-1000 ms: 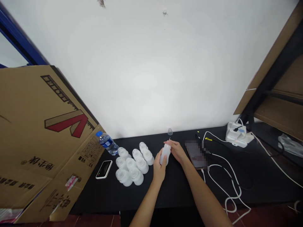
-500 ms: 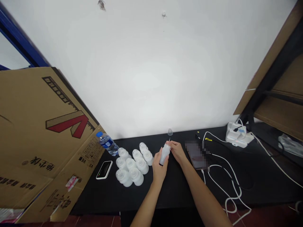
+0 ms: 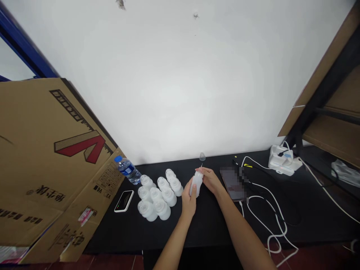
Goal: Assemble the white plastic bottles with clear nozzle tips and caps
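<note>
A translucent white bottle (image 3: 196,183) is held tilted above the black table. My left hand (image 3: 189,198) is wrapped round its body from the left, thumb across the front. At the bottle's top, my right hand (image 3: 208,179) has its fingers closed on the neck; what exactly they pinch is too small to tell. A thin tip pokes up just above those fingers. Behind the hands, a clear dome-shaped cap (image 3: 202,156) stands near the wall. Several similar white bottles with clear caps (image 3: 156,195) stand grouped to the left of my left hand.
On the black table (image 3: 208,228), a water bottle (image 3: 128,169) and a white-edged phone (image 3: 124,201) lie left. A dark phone (image 3: 234,184), white cables (image 3: 277,202) and a white power strip (image 3: 284,160) are at the right. A large cardboard box (image 3: 56,168) borders the left side.
My left fingers and thumb have shifted round the bottle, which has turned slightly. My right hand stays at its top, its fingers now more over the neck.
</note>
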`<move>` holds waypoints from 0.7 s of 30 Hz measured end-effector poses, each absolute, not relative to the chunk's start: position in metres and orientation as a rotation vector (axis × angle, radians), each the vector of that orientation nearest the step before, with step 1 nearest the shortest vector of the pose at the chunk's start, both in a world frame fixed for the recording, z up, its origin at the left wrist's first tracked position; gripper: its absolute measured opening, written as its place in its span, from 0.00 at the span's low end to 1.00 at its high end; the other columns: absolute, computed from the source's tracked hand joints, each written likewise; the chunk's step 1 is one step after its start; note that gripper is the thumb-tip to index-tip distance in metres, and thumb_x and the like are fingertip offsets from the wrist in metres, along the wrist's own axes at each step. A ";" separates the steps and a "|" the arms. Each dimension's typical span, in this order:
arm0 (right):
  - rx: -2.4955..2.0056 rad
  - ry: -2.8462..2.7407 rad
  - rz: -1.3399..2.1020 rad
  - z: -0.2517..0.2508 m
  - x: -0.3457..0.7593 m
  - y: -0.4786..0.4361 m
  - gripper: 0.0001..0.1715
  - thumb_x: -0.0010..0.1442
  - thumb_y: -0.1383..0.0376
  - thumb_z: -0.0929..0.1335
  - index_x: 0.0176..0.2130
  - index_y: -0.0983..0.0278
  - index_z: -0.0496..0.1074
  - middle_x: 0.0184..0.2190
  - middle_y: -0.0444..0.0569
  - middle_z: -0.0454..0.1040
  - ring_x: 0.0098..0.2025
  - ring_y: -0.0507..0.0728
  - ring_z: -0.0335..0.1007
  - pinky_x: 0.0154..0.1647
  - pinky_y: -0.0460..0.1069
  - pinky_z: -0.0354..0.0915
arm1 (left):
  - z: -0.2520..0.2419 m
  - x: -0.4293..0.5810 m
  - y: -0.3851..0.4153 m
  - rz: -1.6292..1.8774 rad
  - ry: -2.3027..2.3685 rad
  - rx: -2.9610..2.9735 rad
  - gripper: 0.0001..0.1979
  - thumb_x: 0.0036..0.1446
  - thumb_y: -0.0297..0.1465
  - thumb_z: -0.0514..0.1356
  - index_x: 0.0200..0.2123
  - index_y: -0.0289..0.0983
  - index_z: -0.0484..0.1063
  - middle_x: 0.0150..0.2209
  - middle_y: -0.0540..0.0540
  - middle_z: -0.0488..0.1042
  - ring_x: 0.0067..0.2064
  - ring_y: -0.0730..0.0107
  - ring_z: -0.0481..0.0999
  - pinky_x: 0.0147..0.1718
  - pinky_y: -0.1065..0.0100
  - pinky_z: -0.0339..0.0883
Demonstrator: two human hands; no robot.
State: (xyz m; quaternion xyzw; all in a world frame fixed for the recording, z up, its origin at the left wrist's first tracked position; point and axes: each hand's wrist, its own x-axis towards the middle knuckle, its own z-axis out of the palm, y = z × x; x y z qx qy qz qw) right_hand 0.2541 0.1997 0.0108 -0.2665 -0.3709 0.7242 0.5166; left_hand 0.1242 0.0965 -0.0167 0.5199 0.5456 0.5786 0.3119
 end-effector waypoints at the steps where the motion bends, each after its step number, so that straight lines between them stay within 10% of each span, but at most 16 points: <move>1: -0.651 -0.876 1.725 0.010 0.254 0.200 0.24 0.47 0.49 0.85 0.33 0.65 0.87 0.30 0.50 0.81 0.32 0.56 0.69 0.37 0.52 0.63 | -0.017 0.124 0.097 1.531 1.458 1.414 0.30 0.72 0.52 0.56 0.65 0.38 0.75 0.64 0.35 0.77 0.67 0.45 0.75 0.68 0.46 0.66; 21: -0.547 -1.061 1.833 0.016 0.256 0.192 0.28 0.54 0.46 0.82 0.42 0.66 0.87 0.28 0.49 0.78 0.29 0.54 0.67 0.31 0.50 0.62 | -0.012 0.126 0.094 1.494 1.353 1.275 0.36 0.72 0.56 0.52 0.68 0.35 0.72 0.49 0.35 0.83 0.41 0.55 0.84 0.37 0.59 0.80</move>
